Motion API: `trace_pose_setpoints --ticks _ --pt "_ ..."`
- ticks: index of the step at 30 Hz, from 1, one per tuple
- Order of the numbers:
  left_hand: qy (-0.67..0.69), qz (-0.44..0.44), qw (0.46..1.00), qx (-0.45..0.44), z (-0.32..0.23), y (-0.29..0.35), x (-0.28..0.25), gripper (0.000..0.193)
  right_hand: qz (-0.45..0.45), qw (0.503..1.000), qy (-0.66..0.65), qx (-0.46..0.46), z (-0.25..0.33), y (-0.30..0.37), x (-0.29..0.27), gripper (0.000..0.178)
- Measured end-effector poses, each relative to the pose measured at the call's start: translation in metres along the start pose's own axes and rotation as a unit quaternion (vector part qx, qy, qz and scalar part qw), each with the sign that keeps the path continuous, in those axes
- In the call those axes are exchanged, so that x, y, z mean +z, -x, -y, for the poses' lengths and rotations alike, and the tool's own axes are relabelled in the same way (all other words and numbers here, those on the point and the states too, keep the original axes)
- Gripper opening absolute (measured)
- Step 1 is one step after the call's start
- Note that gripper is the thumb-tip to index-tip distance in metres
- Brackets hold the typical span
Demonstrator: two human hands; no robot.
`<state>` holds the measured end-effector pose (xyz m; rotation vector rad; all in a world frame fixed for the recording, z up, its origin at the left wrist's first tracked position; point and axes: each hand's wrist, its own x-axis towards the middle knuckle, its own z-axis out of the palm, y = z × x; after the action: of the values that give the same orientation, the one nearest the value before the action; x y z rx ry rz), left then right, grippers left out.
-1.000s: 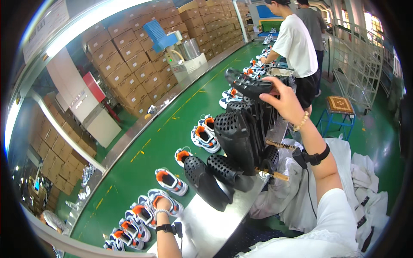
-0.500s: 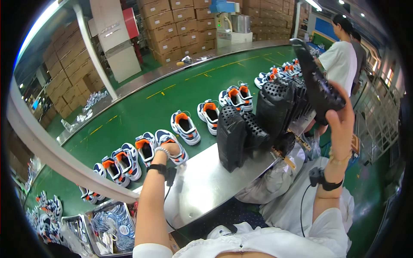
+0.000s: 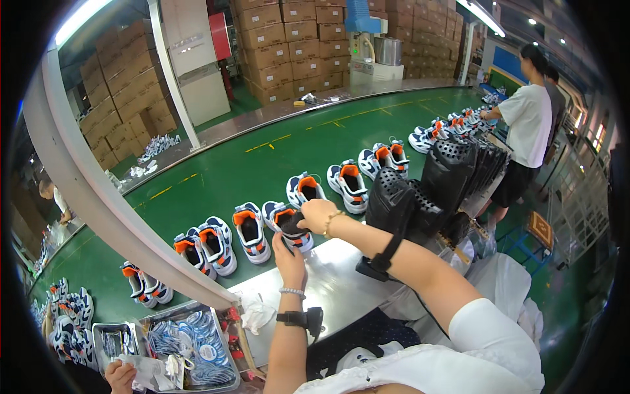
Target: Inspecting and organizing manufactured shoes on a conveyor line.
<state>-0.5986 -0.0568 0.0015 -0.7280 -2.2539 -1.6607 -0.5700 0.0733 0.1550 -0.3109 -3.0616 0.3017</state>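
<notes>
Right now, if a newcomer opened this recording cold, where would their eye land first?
Likely on the middle, where the right hand holds a dark piece at the opening of a white-and-navy shoe, with the left hand at its near side. Next, probably, the row of orange-lined shoes along the green surface, then the black perforated forms standing to the right of the hands, by the metal shelf.

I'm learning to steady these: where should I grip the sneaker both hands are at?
Probably the sneaker's heel, from the near side: it faces this way, while the right hand and black piece crowd the opening.
</notes>
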Motion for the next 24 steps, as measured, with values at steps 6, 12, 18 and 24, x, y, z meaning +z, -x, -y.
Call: trace_pose_setpoints --ticks 6,12,18,24 --pt "0.005 0.003 0.995 -0.104 -0.001 0.0 0.004 0.059 -0.07 0.99 0.11 -0.045 0.021 -0.06 0.073 0.029" --pt "-0.04 0.027 0.996 -0.081 -0.005 0.004 0.009 0.059 -0.036 0.997 0.059 0.043 0.028 -0.087 0.112 0.013" --pt "-0.047 0.018 0.996 -0.073 -0.002 0.0 0.007 0.049 -0.029 0.997 -0.01 0.075 0.023 -0.083 0.1 0.025" --pt "-0.059 0.017 0.997 -0.052 0.006 -0.004 0.005 0.045 -0.084 0.996 0.032 0.028 0.033 -0.088 0.101 0.021"
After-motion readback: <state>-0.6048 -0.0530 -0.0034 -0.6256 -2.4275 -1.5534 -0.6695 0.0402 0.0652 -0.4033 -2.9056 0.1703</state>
